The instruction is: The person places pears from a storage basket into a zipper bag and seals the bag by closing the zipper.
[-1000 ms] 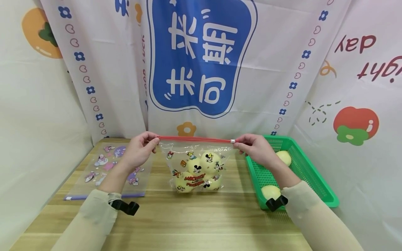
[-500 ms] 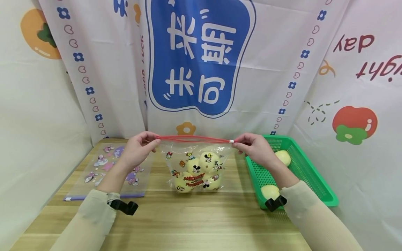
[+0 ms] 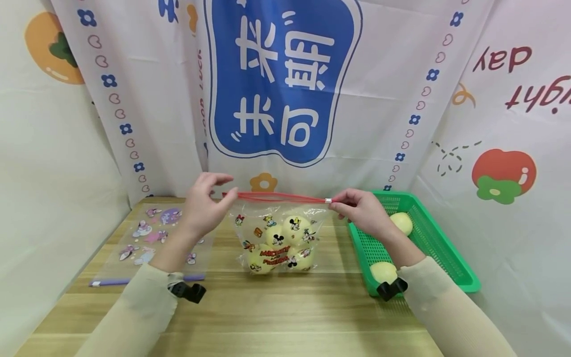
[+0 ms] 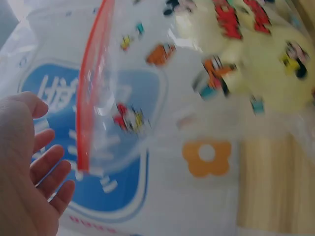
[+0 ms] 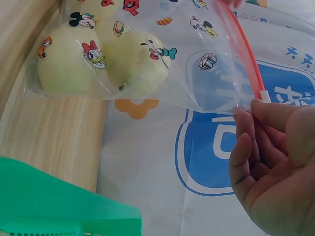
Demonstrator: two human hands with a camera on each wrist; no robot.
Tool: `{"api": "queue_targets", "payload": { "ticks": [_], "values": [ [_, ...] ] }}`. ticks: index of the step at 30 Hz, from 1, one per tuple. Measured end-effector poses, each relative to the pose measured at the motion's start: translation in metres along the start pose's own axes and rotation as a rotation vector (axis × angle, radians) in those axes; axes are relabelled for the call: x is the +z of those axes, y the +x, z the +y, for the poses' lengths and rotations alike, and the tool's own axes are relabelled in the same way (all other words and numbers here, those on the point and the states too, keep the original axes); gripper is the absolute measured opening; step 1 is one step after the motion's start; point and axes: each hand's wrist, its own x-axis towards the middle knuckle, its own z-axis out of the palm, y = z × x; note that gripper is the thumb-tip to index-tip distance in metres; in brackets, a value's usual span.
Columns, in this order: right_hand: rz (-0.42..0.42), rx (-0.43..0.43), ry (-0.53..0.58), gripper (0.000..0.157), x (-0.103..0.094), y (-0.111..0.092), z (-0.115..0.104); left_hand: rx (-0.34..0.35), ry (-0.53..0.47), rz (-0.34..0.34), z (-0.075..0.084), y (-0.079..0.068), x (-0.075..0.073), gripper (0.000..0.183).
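A clear zip bag (image 3: 250, 213) with cartoon prints and a red zip strip (image 3: 276, 197) stands upright on the table, several pale yellow round fruits (image 3: 298, 230) inside. One fruit shows a short stem in the right wrist view. My right hand (image 3: 362, 210) pinches the bag's top right corner at the white slider (image 3: 328, 201). Beside the top left corner, my left hand (image 3: 207, 206) has its fingers loosely parted. The left wrist view shows that hand (image 4: 29, 167) apart from the strip's end (image 4: 82, 160), holding nothing.
On the right stands a green basket (image 3: 439, 238), with two pale yellow fruits (image 3: 401, 224) visible in it. A second clear bag (image 3: 149, 243) with a purple strip lies flat on the wooden table (image 3: 267, 322) at left. Printed cloth (image 3: 379, 99) hangs behind.
My left hand has let go of the bag's left corner, its fingers spreading as it shifted slightly up and right. The right hand keeps its pinch; the strip's two edges have parted slightly.
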Motion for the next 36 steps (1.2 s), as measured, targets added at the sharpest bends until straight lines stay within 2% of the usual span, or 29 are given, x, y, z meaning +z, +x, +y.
{"api": "queue_targets", "payload": {
  "ticks": [3, 6, 8, 11, 16, 19, 24, 36],
  "values": [
    [0.001, -0.006, 0.005, 0.018, 0.000, -0.001, -0.002, 0.139, 0.054, -0.047, 0.023, 0.008, 0.013, 0.032],
    [-0.004, -0.010, 0.005, 0.021, 0.000, -0.001, -0.004, 0.216, 0.083, -0.136, 0.047, 0.016, 0.030, 0.029],
    [-0.007, -0.009, 0.005, 0.021, 0.000, -0.002, -0.004, 0.235, 0.087, -0.199, 0.061, 0.021, 0.043, 0.029],
    [-0.004, -0.006, 0.003, 0.021, 0.000, -0.002, -0.003, 0.229, 0.088, -0.301, 0.080, 0.027, 0.063, 0.030],
    [-0.005, -0.022, 0.002, 0.022, 0.001, -0.003, -0.003, 0.235, 0.106, -0.427, 0.098, 0.035, 0.092, 0.031],
    [-0.003, -0.031, -0.003, 0.023, 0.001, -0.003, -0.002, 0.255, 0.114, -0.449, 0.104, 0.038, 0.103, 0.030],
    [-0.004, -0.035, -0.001, 0.024, 0.002, -0.003, -0.003, 0.260, 0.122, -0.465, 0.112, 0.039, 0.112, 0.024],
    [-0.020, -0.044, -0.019, 0.023, 0.005, -0.001, -0.005, 0.217, 0.144, -0.478, 0.113, 0.039, 0.118, 0.019]
  ]
}}
